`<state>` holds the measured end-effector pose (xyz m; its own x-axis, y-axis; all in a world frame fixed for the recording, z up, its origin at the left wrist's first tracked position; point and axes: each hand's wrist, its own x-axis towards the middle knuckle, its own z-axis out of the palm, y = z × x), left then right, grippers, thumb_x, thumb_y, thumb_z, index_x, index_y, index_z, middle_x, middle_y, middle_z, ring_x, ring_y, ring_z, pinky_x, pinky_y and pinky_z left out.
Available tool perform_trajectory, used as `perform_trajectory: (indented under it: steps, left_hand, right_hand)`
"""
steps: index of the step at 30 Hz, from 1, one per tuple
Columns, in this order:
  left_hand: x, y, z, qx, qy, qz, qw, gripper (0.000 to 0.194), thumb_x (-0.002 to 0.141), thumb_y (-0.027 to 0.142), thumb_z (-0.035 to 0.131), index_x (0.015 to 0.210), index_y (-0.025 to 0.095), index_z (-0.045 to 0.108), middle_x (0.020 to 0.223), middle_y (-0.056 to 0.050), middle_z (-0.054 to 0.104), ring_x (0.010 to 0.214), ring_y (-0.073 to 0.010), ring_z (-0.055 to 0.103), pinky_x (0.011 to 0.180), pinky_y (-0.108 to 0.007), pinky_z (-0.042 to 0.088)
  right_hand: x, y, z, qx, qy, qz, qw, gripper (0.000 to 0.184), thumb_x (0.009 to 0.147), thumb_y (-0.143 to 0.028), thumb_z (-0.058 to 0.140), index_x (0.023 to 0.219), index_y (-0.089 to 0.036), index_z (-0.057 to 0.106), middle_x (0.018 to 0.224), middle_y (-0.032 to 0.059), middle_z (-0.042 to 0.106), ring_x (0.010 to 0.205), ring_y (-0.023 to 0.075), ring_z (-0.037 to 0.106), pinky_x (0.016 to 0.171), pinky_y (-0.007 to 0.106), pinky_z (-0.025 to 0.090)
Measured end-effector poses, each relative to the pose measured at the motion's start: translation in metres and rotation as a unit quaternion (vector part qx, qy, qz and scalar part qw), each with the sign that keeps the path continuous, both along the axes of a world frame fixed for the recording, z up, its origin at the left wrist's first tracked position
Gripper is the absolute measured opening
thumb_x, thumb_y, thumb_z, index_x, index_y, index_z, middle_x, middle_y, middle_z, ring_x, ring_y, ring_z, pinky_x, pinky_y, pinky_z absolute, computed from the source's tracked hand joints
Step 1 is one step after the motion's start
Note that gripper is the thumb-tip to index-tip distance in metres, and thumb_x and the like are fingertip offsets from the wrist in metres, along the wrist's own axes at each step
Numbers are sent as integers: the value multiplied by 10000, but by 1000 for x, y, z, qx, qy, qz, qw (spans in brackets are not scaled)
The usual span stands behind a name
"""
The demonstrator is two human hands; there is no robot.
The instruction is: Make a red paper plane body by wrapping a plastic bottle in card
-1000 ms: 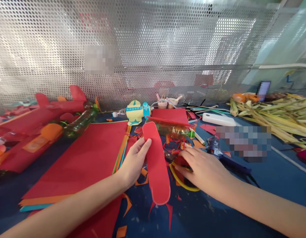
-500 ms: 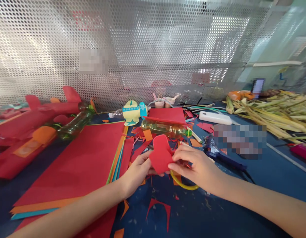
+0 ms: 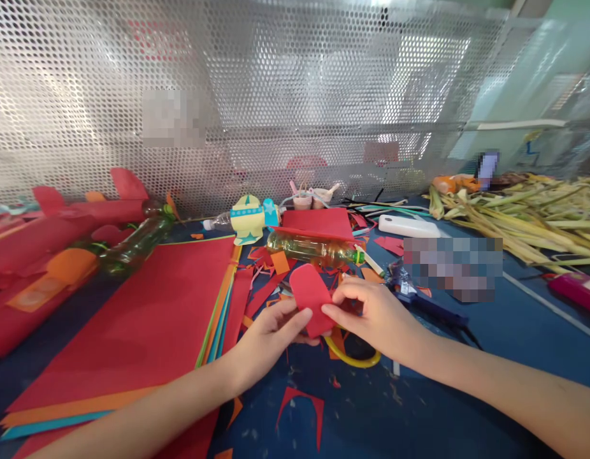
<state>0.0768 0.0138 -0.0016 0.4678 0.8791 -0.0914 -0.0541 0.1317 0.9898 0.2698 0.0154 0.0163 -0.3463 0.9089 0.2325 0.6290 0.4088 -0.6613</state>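
A rounded red paper cutout (image 3: 310,290) is held upright between both hands above the dark blue table. My left hand (image 3: 278,328) grips its lower left side, thumb on the face toward me. On the other side my right hand (image 3: 366,312) pinches the cutout's right edge between thumb and fingers. Beneath the right hand lies a yellow ring-shaped thing (image 3: 355,361), partly covered. A clear plastic bottle (image 3: 314,248) with a green cap lies just beyond the hands. Nearer to me is a curved red paper scrap (image 3: 302,398).
To the left lies a stack of coloured sheets (image 3: 127,319), red on top, beside red-wrapped bottles (image 3: 60,242). A dark blue glue gun (image 3: 431,309) and a white case (image 3: 408,225) are at right. Dry husks (image 3: 529,217) pile farther right. A perforated metal screen (image 3: 285,95) stands behind.
The red cutout has turned and now looks narrower. My left thumb has come onto its front. The whole view has shifted slightly, with the table things sitting further left.
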Motion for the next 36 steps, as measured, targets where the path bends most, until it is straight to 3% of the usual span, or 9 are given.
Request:
perform_trajectory:
  steps: [4, 9, 13, 18, 25, 30, 36]
  left_hand:
    - [3, 0, 2, 12, 34, 2, 999, 423, 723, 577, 678, 814, 165, 702, 824, -39, 707, 763, -178, 641, 714, -290, 534]
    - [2, -1, 1, 32, 56, -34, 997, 376, 763, 555, 637, 733, 180, 649, 693, 21, 632, 667, -121, 565, 695, -252, 492]
    - [2, -4, 1, 45, 70, -55, 995, 371, 807, 494, 613, 612, 180, 573, 596, 59, 534, 574, -85, 471, 631, -215, 455]
    - [4, -5, 4, 0, 51, -61, 997, 347, 762, 515, 661, 687, 177, 637, 661, 35, 613, 626, -110, 561, 683, -254, 508]
    - [1, -5, 3, -43, 71, -72, 994, 393, 711, 461, 748, 969, 166, 721, 910, -56, 756, 846, -178, 688, 733, -249, 533]
    - [2, -3, -3, -54, 83, -73, 992, 350, 722, 478, 733, 848, 152, 749, 820, -66, 770, 768, -165, 713, 692, -231, 548]
    - [3, -5, 2, -27, 87, -62, 994, 297, 757, 458, 702, 780, 167, 752, 752, -50, 766, 711, -154, 711, 685, -242, 557]
  right_hand:
    - [2, 0, 0, -4, 20, -4, 1000, 222, 828, -301, 636, 678, -193, 513, 691, -8, 523, 634, 141, 502, 606, 286, 397]
    - [3, 1, 1, -60, 148, -3, 987, 250, 855, -415, 593, 961, -198, 528, 837, 13, 563, 726, 143, 566, 611, 260, 467]
    - [3, 4, -3, -96, 189, 28, 977, 194, 879, -388, 557, 863, -195, 550, 824, 16, 593, 736, 135, 584, 628, 251, 474]
    - [2, 3, -4, -69, 205, 20, 976, 166, 873, -352, 565, 820, -195, 548, 784, 0, 588, 683, 120, 573, 605, 244, 467]
    - [4, 3, -4, -25, 201, 2, 979, 156, 880, -350, 561, 835, -201, 555, 794, 1, 597, 693, 120, 578, 603, 235, 471]
    - [5, 4, -7, -8, 204, -8, 979, 157, 883, -350, 558, 830, -203, 545, 782, 0, 595, 703, 124, 578, 615, 235, 469]
    - [4, 5, 0, -39, 219, -19, 975, 172, 872, -368, 554, 840, -200, 540, 791, 17, 595, 712, 139, 579, 618, 248, 480]
